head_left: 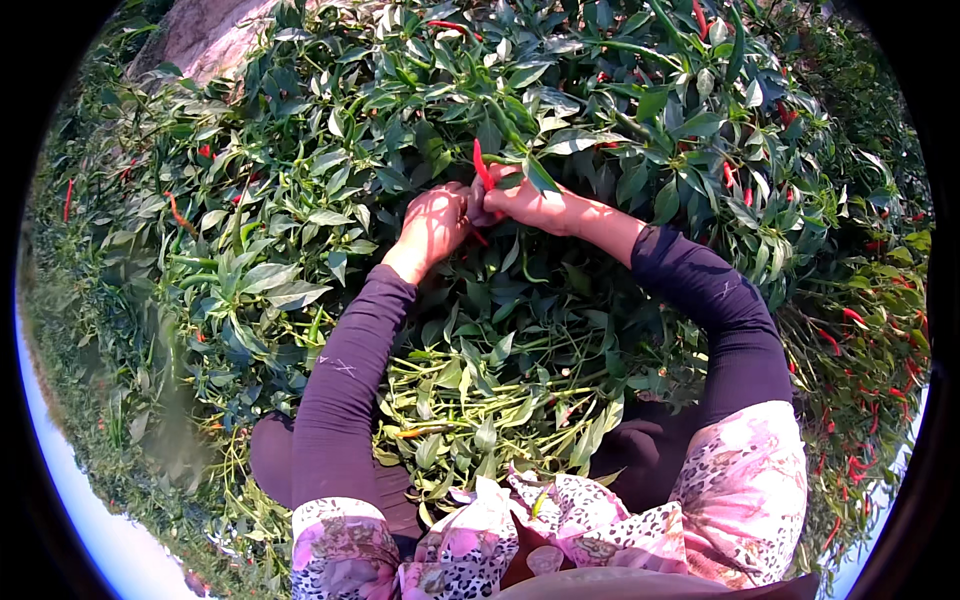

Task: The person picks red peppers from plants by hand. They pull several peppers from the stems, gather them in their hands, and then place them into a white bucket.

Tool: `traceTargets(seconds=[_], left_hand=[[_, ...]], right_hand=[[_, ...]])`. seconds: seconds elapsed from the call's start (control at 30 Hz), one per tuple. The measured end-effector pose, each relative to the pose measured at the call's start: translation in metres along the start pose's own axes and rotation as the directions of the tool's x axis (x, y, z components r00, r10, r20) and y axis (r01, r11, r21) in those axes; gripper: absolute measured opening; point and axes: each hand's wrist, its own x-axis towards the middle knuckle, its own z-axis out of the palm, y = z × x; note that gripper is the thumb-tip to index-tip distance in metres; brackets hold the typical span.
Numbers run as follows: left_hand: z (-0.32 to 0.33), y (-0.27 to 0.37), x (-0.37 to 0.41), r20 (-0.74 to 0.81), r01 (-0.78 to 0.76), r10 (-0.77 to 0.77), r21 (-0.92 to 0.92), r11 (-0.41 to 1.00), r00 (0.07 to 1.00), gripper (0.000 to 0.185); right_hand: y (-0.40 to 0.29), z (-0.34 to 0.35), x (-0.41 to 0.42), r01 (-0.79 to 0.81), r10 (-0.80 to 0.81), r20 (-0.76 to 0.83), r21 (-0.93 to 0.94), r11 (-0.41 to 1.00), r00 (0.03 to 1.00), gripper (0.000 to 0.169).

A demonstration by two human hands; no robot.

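Note:
My left hand (435, 217) and my right hand (534, 204) meet among the leaves of a chili pepper plant (420, 112). An upright red chili pepper (481, 165) sticks up from the fingertips of my right hand, which pinches its lower end. The fingers of my left hand are curled against those of the right; what lies inside them is hidden. Just below the hands, part of another red chili (478, 238) shows. Green chilies (510, 129) hang on the plant above my right hand.
Cut or bent green stems (510, 397) with an orange chili (421, 432) lie before my lap. Leafy plants with red chilies (853, 316) crowd the right side. More red chilies (178, 213) show at left. A pale pinkish surface (214, 37) rises at the upper left.

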Motion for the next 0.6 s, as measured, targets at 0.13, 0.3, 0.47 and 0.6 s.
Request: traceTargets(seconds=[0.13,0.3,0.47,0.6], left_hand=[[0.01,-0.023,-0.035,0.038,-0.175,0.185,0.554,0.814,0.982,0.017],[0.022,-0.038,-0.035,-0.004,-0.051,0.058,0.423,0.905,0.998,0.022],[0.013,-0.015,-0.02,-0.018,-0.031,0.038,0.277,0.96,0.999,0.027],[0.017,-0.016,-0.009,-0.029,0.049,-0.044,0.227,0.973,0.999,0.031]], right_hand=[[0.044,0.013,0.019,-0.237,0.214,-0.104,-0.504,0.83,0.971,0.02],[0.098,0.013,0.037,-0.259,-0.083,-0.37,-0.778,0.573,0.925,0.028],[0.116,-0.01,0.04,-0.206,0.042,-0.263,-0.638,0.742,0.964,0.022],[0.052,-0.015,0.023,-0.292,0.291,-0.071,-0.431,0.854,0.954,0.017]])
